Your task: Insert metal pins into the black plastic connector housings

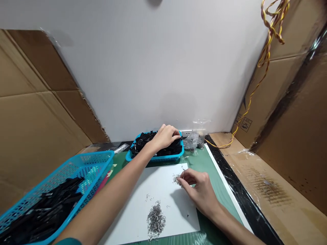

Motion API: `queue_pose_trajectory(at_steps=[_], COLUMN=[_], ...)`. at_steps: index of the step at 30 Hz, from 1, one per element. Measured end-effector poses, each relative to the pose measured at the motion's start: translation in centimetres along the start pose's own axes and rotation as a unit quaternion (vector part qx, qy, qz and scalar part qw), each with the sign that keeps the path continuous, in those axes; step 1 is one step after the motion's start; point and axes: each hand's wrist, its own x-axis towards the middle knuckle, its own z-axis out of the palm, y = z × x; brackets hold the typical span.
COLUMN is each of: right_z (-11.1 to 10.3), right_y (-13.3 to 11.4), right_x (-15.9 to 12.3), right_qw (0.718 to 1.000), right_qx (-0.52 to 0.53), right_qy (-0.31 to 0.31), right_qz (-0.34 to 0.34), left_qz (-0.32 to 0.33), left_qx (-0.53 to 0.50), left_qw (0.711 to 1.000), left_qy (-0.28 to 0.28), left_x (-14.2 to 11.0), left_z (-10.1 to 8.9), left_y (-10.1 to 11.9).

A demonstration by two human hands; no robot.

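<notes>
Because the left forearm spans so much of the view, I start at the lower left of the frame, where the large blue basket holds thin black pieces; a bump from that arm could shove it sideways. Next, at bottom centre, the larger pile of silvery wire pieces lies loose on the white sheet. A few strays sit above it, so a jolt to the sheet could spread the rest.

Around mid-frame, the left hand reaches over the small blue basket of black parts, its fingers bent down near the right rim. I cannot tell whether they pinch anything; the parts lie jumbled, so several could come up together, and pressing on the rim could tip it.

Right of centre, the right hand has thumb and forefinger drawn close beside the smaller pile of wire pieces. I can't make out whether one is caught between them; such fine, bent bits could slip or lift hooked in a clump. Toward the right edge, a wide elbow could snag the yellow twisted cord.
</notes>
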Motion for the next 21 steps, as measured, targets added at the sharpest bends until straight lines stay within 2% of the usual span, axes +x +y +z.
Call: queue_pose_trajectory(at_steps=[4, 9, 14, 17, 21], right_z=[-0.1, 0.0, -0.5, -1.0, -1.6], right_y=[0.0, 0.1, 0.1, 0.1, -0.1], right_x=[-0.1, -0.3, 0.0, 0.0, -0.3], right_qw=[1.0, 0.999, 1.0, 0.999, 0.997], right_qx=[-0.002, -0.009, -0.016, -0.032, -0.067], right_qy=[-0.01, -0.026, -0.026, -0.022, -0.048], right_qz=[-0.016, -0.018, -0.005, -0.009, 0.001], left_qz=[0.019, 0.026, 0.024, 0.003, -0.033], left_qx=[0.03, 0.046, 0.035, 0.026, -0.039], left_qw=[0.999, 0.998, 0.999, 0.999, 0.994], left_qy=[-0.024, -0.028, -0.003, 0.035, 0.096], left_x=[-0.9, -1.2, -1.7, -3.4, -7.7], left_z=[0.4, 0.4, -1.3, -2.8, -3.8], left_y=[0.1, -0.2, -0.3, -0.1, 1.1])
